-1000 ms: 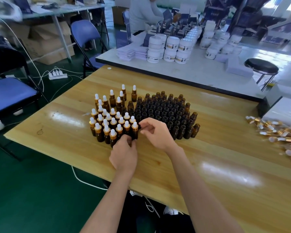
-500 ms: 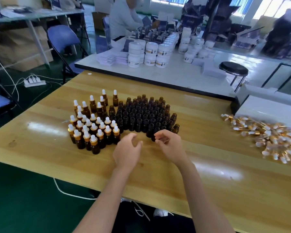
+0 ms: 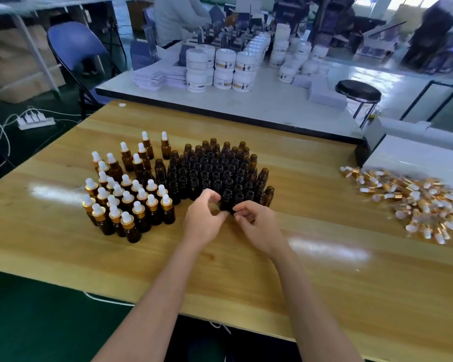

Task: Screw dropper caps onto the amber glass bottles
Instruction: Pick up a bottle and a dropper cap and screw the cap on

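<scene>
Several uncapped amber bottles [image 3: 220,171] stand packed together mid-table. To their left stands a group of capped bottles [image 3: 126,202] with gold collars and white bulbs. Loose dropper caps [image 3: 413,202] lie heaped at the right. My left hand [image 3: 203,220] sits at the front edge of the uncapped group, thumb and forefinger curved in an open arc beside the front bottle [image 3: 226,201]. My right hand [image 3: 258,224] is just right of it, fingers curled, fingertips at that bottle's base. Whether they pinch it is unclear. No cap shows in either hand.
The wooden table [image 3: 246,270] has bare surface in front of my hands. A white box [image 3: 416,158] stands behind the cap pile. Beyond is a white table [image 3: 259,105] with stacked white jars, a black stool [image 3: 357,91], a blue chair [image 3: 73,48] and a person working.
Both hands left the capped group and moved right to the front of the uncapped bottles. The view shifted right, bringing the cap pile further into view.
</scene>
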